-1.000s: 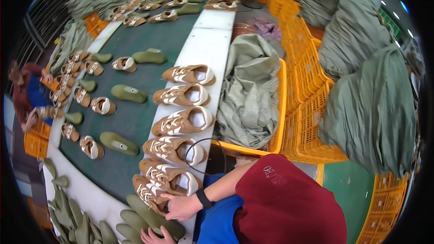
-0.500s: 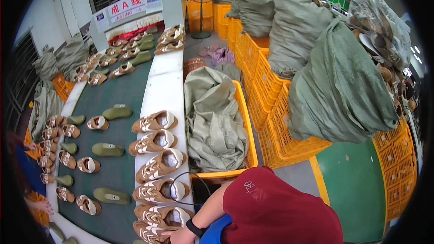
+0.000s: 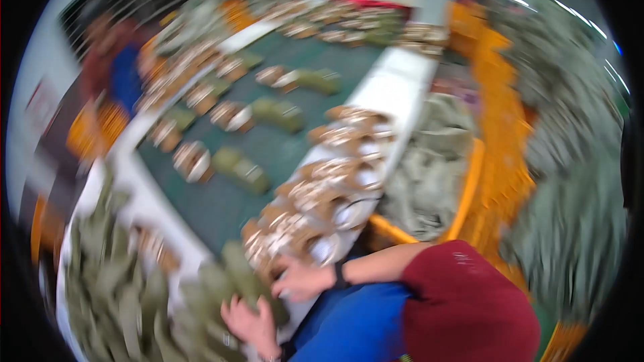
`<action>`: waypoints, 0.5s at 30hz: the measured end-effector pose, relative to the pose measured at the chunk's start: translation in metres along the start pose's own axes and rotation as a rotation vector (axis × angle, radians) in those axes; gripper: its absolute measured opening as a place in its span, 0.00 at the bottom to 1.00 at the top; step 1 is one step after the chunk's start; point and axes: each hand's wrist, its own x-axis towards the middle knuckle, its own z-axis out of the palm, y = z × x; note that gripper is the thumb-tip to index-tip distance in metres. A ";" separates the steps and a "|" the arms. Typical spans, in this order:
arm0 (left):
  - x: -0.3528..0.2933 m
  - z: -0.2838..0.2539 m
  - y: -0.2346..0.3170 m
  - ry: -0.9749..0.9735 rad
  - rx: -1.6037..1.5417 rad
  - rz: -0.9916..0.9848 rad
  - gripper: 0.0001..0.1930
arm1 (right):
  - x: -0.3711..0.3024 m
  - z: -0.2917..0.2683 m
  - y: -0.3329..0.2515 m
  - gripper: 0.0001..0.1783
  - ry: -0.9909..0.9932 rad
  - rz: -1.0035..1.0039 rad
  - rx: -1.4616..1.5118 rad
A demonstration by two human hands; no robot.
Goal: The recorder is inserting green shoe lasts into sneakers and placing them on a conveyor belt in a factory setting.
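My left hand (image 3: 251,325) lies with fingers spread over the green shoe lasts (image 3: 225,288) bunched at the near end of the conveyor. Just right of it, my right hand (image 3: 302,280), with a black band at the wrist, reaches to the nearest of the brown and white sneakers (image 3: 295,224). Motion smears its fingers, so whether it grips a shoe does not show. The sneakers stand in a row along the white ledge (image 3: 396,87) on the conveyor's right side. Many more green lasts (image 3: 117,281) are heaped at the lower left.
On the dark green conveyor belt (image 3: 221,141) sit sneakers and lasts in spaced groups. A co-worker (image 3: 111,60) stands beyond its left side. To my right are a yellow crate (image 3: 463,198) holding a grey-green sack (image 3: 426,181), stacked orange crates (image 3: 500,127) and large sacks (image 3: 570,181).
The view has swung left, so the conveyor sits further right in it. My left hand and the heap of lasts have come into view. My right hand stays by the near sneakers.
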 end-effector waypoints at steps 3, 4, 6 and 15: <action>-0.001 -0.011 0.017 -0.089 -0.029 -0.082 0.19 | -0.007 -0.011 -0.003 0.19 -0.064 0.071 -0.074; -0.007 -0.012 0.018 -0.087 0.011 -0.111 0.19 | -0.003 -0.015 -0.006 0.18 -0.115 0.075 -0.067; -0.021 -0.016 0.016 -0.118 0.036 -0.165 0.20 | 0.000 -0.015 -0.013 0.17 -0.141 0.063 -0.052; -0.005 -0.032 0.029 -0.193 0.134 -0.141 0.18 | -0.006 -0.011 -0.009 0.18 -0.071 -0.015 -0.031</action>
